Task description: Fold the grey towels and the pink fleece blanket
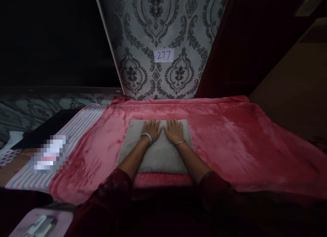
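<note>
A grey, soft-looking rectangular cloth [163, 158], perhaps folded, lies flat in front of me on a pink-red plush blanket [224, 152]. My left hand [152, 128] rests palm down on its far half, fingers stretched out and pointing away from me. Beside it my right hand [174, 130] lies flat on the same cloth, with its fingers slightly spread. The two thumbs come close together near the middle. A bangle circles each wrist. Neither hand grips anything.
A striped cloth [84, 123] sticks out at the blanket's left, with a blurred-out item [51, 153] on it. Low at the left stands a pink surface [62, 220] with a pale object. Behind are a patterned wall [155, 80], a paper marked 277 [164, 55] and a dark screen [56, 39].
</note>
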Available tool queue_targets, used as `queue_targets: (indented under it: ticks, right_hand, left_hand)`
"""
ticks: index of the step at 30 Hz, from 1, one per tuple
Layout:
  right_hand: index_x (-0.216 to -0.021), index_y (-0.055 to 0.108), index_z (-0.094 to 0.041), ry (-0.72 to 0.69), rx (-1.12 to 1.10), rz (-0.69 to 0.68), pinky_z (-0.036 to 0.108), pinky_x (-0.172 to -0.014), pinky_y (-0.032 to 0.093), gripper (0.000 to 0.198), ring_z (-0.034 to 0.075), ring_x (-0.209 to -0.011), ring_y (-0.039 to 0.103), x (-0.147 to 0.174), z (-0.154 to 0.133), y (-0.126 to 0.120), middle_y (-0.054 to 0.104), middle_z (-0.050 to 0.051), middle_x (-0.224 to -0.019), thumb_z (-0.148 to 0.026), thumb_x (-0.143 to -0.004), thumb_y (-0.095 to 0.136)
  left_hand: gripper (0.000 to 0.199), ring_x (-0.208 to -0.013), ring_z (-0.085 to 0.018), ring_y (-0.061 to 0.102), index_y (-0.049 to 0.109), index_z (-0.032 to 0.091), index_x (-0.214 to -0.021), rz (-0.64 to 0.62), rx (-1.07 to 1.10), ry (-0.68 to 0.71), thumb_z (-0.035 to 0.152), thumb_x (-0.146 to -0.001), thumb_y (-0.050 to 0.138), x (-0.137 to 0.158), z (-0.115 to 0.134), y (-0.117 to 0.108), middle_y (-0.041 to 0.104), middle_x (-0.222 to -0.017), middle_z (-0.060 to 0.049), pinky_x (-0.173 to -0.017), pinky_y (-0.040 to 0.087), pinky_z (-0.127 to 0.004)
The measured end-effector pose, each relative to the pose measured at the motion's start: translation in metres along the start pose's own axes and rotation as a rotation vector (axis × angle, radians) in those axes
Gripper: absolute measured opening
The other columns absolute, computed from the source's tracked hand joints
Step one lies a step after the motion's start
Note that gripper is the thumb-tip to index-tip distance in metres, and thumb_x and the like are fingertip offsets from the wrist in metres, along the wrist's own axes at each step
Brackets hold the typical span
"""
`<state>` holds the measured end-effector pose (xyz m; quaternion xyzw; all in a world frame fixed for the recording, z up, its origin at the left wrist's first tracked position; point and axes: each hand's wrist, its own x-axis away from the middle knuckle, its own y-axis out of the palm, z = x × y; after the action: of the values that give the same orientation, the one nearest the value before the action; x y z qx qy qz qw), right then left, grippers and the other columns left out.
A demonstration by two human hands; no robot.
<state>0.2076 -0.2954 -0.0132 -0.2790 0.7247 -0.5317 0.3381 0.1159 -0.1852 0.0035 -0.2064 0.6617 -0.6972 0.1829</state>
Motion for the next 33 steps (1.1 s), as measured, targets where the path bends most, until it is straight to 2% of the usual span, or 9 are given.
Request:
queue_targets:
  ticks: [6,10,16,19,22,27,29,31,33]
  right_hand:
    - [-0.151,0.044,-0.014,-0.010,0.019,-0.014,0.055,-0.118,0.019,0.057,0.032,-0.147,0.029,-0.001,0.007,0.003,0.040,0.016,-0.159,-0.042,-0.103,0.033]
    - [-0.151,0.044,-0.015,-0.006,0.022,-0.027,0.055,-0.118,0.019,0.057,0.032,-0.147,0.029,-0.001,0.005,-0.001,0.040,0.015,-0.159,-0.042,-0.103,0.031]
    - [-0.152,0.043,-0.015,0.004,0.000,-0.041,0.054,-0.118,0.019,0.057,0.031,-0.148,0.028,0.001,0.005,-0.001,0.040,0.015,-0.159,-0.042,-0.103,0.030]
    - [-0.151,0.043,-0.013,0.004,-0.023,-0.028,0.054,-0.118,0.018,0.057,0.031,-0.148,0.029,0.000,0.005,-0.001,0.039,0.016,-0.159,-0.041,-0.102,0.032]
    - [-0.148,0.047,-0.013,0.028,-0.070,-0.033,0.054,-0.118,0.020,0.055,0.030,-0.147,0.031,-0.003,0.004,-0.006,0.041,0.015,-0.157,-0.038,-0.102,0.034]
    - [-0.144,0.052,-0.019,0.022,-0.136,0.007,0.048,-0.117,0.026,0.050,0.025,-0.145,0.035,-0.002,0.005,-0.014,0.044,0.011,-0.156,-0.024,-0.100,0.030]
    - [-0.142,0.055,-0.022,0.007,-0.116,-0.009,0.050,-0.118,0.023,0.048,0.026,-0.147,0.032,0.004,0.008,-0.013,0.044,0.009,-0.157,-0.023,-0.100,0.030]
    - [-0.144,0.054,-0.023,0.002,-0.084,-0.034,0.050,-0.119,0.021,0.049,0.026,-0.148,0.029,0.010,0.013,-0.010,0.042,0.008,-0.158,-0.023,-0.101,0.031]
    - [-0.147,0.051,-0.023,-0.012,-0.059,-0.048,0.050,-0.119,0.020,0.050,0.026,-0.149,0.028,0.014,0.017,-0.008,0.041,0.007,-0.159,-0.023,-0.100,0.032]
  left_hand:
    - [0.062,-0.153,-0.029,0.023,0.033,0.029,-0.158,0.023,0.018,-0.028,0.052,-0.100,0.029,-0.005,-0.018,0.009,0.028,-0.166,-0.009,-0.123,0.014,-0.058]
    - [0.063,-0.153,-0.032,0.024,0.038,0.023,-0.155,0.015,0.007,-0.206,0.051,-0.099,0.026,-0.005,-0.048,-0.001,0.033,-0.164,-0.010,-0.121,0.016,-0.061]
    - [0.061,-0.148,-0.031,0.033,0.036,0.025,-0.156,0.035,0.092,-0.391,0.045,-0.100,0.021,0.009,-0.104,-0.010,0.036,-0.163,-0.008,-0.115,0.033,-0.062]
    - [0.063,-0.149,-0.033,0.032,0.032,0.019,-0.157,0.083,0.077,-0.455,0.043,-0.100,0.019,0.017,-0.112,-0.019,0.037,-0.161,-0.015,-0.114,0.032,-0.064]
    - [0.063,-0.152,-0.032,0.024,0.028,0.013,-0.158,0.163,0.052,-0.458,0.036,-0.100,0.023,0.018,-0.085,-0.031,0.030,-0.163,-0.019,-0.117,0.026,-0.063]
    - [0.064,-0.154,-0.026,0.021,0.029,0.018,-0.159,0.089,0.095,-0.033,0.033,-0.097,0.033,0.011,0.014,-0.024,0.023,-0.167,-0.011,-0.122,0.021,-0.056]
    - [0.063,-0.155,-0.024,0.019,0.027,0.017,-0.160,0.046,0.109,0.043,0.030,-0.098,0.029,0.011,0.045,-0.011,0.024,-0.167,-0.009,-0.124,0.020,-0.054]
    - [0.063,-0.155,-0.023,0.018,0.027,0.014,-0.159,0.020,0.106,0.059,0.027,-0.098,0.024,0.012,0.061,0.001,0.026,-0.167,-0.010,-0.125,0.015,-0.053]
    - [0.062,-0.155,-0.024,0.018,0.029,0.015,-0.159,0.019,0.097,0.050,0.030,-0.099,0.024,0.012,0.062,0.008,0.026,-0.166,-0.011,-0.125,0.013,-0.054]
